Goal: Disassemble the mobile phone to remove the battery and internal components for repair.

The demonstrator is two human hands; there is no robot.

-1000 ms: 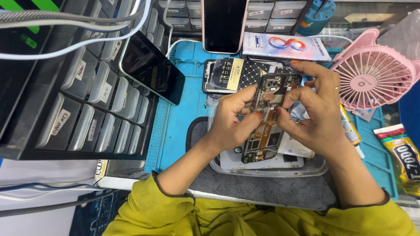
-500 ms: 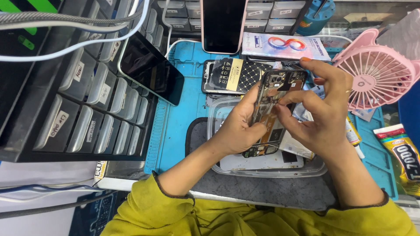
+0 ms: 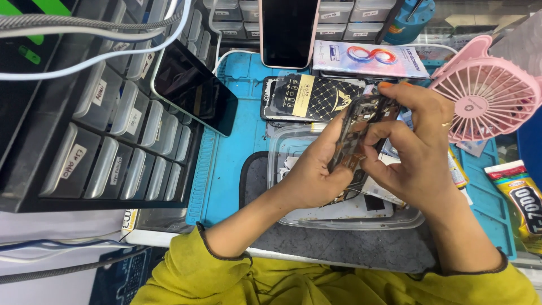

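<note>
Dark phone screen (image 3: 195, 90) leaning on drawers at left, 2nd screen (image 3: 288, 31) upright at top centre, black-gold pkg (image 3: 310, 97) below

You are at a phone repair bench, a small workshop counter rather than a home table. To your left stands a rack of small labelled parts drawers (image 3: 107, 141), and more of the same drawers (image 3: 344, 17) line the far edge. A blue repair mat (image 3: 237, 147) covers the bench, with two dark-screened phones, one propped on the left rack (image 3: 195, 87) and one upright at the far side (image 3: 288, 31). Near the middle sits a clear plastic tray (image 3: 288, 147) of loose parts (boards and flat pieces). A tube of adhesive (image 3: 522, 200) lies at the right, beside a pink desk fan (image 3: 488, 90), and a boxed replacement screen (image 3: 370, 57) lies at the far side.
</note>
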